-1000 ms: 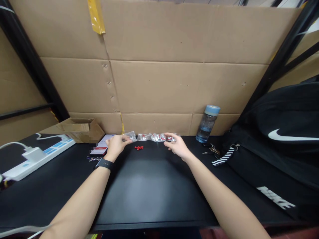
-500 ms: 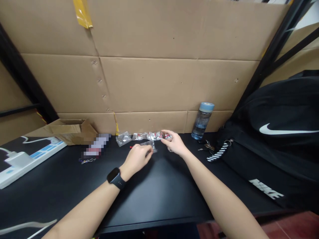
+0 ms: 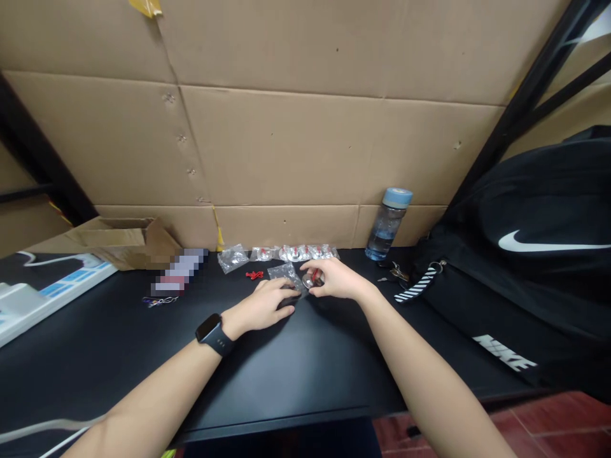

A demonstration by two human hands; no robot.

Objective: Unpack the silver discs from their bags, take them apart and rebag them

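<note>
My right hand (image 3: 337,278) pinches a small round shiny disc (image 3: 308,280) with something red on it; its exact kind is too small to make out. My left hand (image 3: 265,302), a dark watch on its wrist, rests with fingers stretched and apart at the near edge of a clear plastic bag (image 3: 281,271). Left of that bag lies a small bundle of red cord (image 3: 254,275). Behind both hands, a row of several shiny round pieces (image 3: 298,253) with red marks lies along the cardboard. A crumpled clear bag (image 3: 233,257) sits at the row's left end.
At the right stand a water bottle with a blue lid (image 3: 389,222), keys (image 3: 398,271) and a black backpack (image 3: 534,254). Leftward are an open cardboard box (image 3: 138,245), a blurred-out flat item (image 3: 181,273) and a white power strip (image 3: 57,292). A cardboard wall (image 3: 286,146) closes the back.
My right hand has come back from the row toward the plastic bag, now with the round disc. My left fingers have spread and shifted slightly nearer to me, leaving the red cord in plain view.
</note>
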